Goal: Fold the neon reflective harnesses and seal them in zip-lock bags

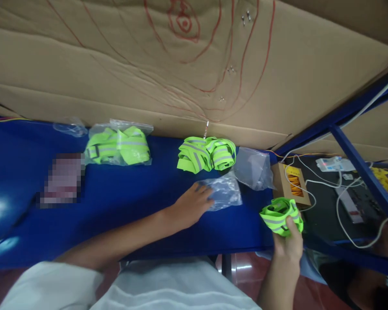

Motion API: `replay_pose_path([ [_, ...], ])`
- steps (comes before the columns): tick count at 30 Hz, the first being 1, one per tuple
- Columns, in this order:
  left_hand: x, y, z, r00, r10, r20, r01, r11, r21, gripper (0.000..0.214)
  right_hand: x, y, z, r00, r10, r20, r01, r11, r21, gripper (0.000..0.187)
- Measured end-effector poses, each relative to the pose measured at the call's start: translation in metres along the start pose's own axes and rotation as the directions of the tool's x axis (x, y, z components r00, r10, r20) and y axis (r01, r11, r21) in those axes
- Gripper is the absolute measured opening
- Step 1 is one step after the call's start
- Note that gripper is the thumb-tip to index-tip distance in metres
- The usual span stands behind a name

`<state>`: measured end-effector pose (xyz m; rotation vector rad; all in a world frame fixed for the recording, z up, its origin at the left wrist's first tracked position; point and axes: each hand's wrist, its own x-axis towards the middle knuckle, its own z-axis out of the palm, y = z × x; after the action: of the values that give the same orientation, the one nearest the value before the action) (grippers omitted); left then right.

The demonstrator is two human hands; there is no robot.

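My right hand (289, 241) is wrapped round a rolled bundle of neon-yellow reflective strap (278, 215), holding it up by the right end of the blue table (132, 224). A grey stripe runs along the strap. My left hand (192, 206) reaches across the table, its fingers closed on the left edge of a clear plastic bag (224, 191). Just beyond that bag lie loose coils of the same reflective strap (207, 154). Another clear bag (254, 168) lies flat to their right.
Bagged reflective straps (118, 146) lie at the back left, near a blurred-out rectangular object (63, 178). A cardboard panel (116, 64) with red drawn lines backs the table. To the right are a small cardboard box (291, 183), white cables, a power strip (334, 164) and a blue metal frame (362, 159).
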<state>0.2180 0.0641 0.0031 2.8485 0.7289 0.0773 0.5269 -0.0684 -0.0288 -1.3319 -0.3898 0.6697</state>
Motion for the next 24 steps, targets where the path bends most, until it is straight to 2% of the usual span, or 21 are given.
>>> replay_pose_path([
  [2,-0.025,0.001,-0.008,0.994,-0.084,0.071,0.083,0.996,0.013,0.025,0.0,0.007,0.009,0.998,0.055,0.04,-0.053,0.997,-0.048,0.045],
  [5,-0.04,0.008,-0.014,0.977,-0.207,0.048,0.204,0.977,0.057,0.041,-0.002,0.015,0.03,0.983,0.141,0.119,-0.13,0.987,-0.097,0.052],
  [7,-0.035,0.013,-0.008,0.981,-0.193,0.001,0.193,0.98,0.052,0.062,-0.005,0.017,0.045,0.959,0.188,0.21,-0.165,0.979,-0.123,0.053],
  [9,-0.024,0.014,0.002,0.992,-0.122,-0.03,0.122,0.992,0.02,0.094,-0.009,0.016,0.055,0.931,0.216,0.296,-0.182,0.974,-0.138,0.052],
  [11,-0.016,0.011,0.012,0.997,-0.067,-0.039,0.066,0.997,-0.029,0.113,-0.012,0.013,0.059,0.907,0.232,0.353,-0.193,0.971,-0.142,0.052],
  [14,-0.015,0.001,0.014,0.997,-0.076,-0.023,0.072,0.987,-0.146,0.105,-0.017,0.008,0.055,0.879,0.256,0.403,-0.209,0.965,-0.158,0.052],
  [19,-0.04,-0.014,-0.007,0.985,-0.161,-0.068,0.123,0.913,-0.388,0.093,-0.023,0.007,0.054,0.861,0.291,0.417,-0.238,0.955,-0.175,0.051],
  [22,-0.054,-0.017,-0.015,0.968,-0.184,-0.17,0.113,0.927,-0.358,0.089,-0.028,0.006,0.069,0.873,0.28,0.399,-0.258,0.96,-0.109,0.049],
  [24,-0.06,-0.016,-0.015,0.955,-0.173,-0.242,0.095,0.948,-0.305,0.086,-0.033,0.005,0.084,0.865,0.277,0.418,-0.271,0.96,-0.076,0.049],
])
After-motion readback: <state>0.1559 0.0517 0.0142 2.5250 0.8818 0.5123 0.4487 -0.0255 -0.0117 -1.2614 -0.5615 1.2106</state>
